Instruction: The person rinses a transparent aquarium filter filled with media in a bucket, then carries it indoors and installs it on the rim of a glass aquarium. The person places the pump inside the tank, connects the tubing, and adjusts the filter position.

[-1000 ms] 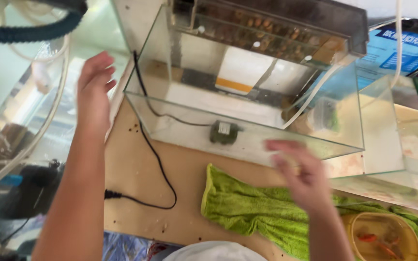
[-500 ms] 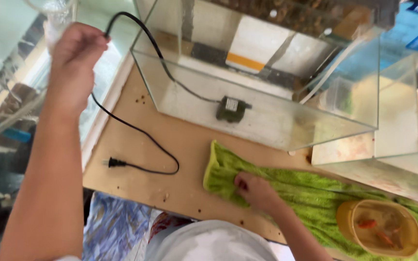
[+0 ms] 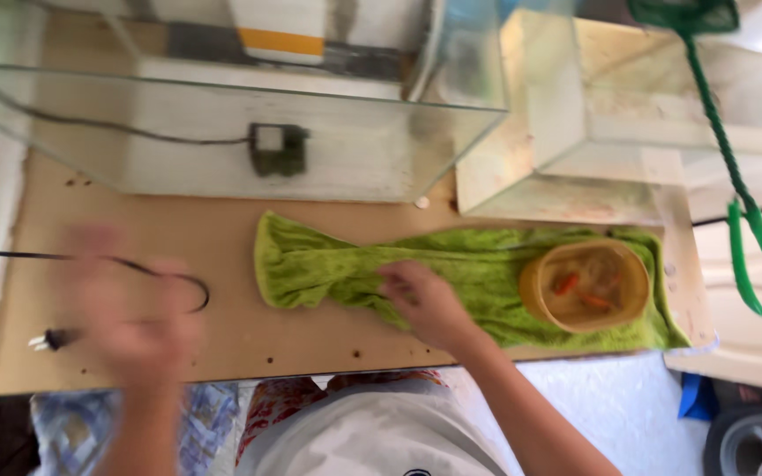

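Note:
My right hand [image 3: 423, 302] rests on a green towel [image 3: 346, 264] spread along the wooden board [image 3: 222, 234], fingers pressed into the cloth. My left hand [image 3: 134, 308] is blurred with motion above the board, close to a black power cord [image 3: 165, 275] and its plug [image 3: 50, 339]; whether it holds anything cannot be told. On the towel's right end stands a round yellow bowl [image 3: 586, 284] of water with small orange fish in it. An empty glass aquarium [image 3: 222, 132] stands behind the towel, a small dark pump [image 3: 277, 148] inside it.
A second, smaller glass tank [image 3: 628, 115] stands to the right of the aquarium. A green fish net [image 3: 734, 176] with a looped handle hangs over it. A white surface [image 3: 751, 344] adjoins the board on the right.
My left hand dropped from up near the tank's left corner to low over the board near the cord. My right hand stays on the towel. The view shifted right and closer.

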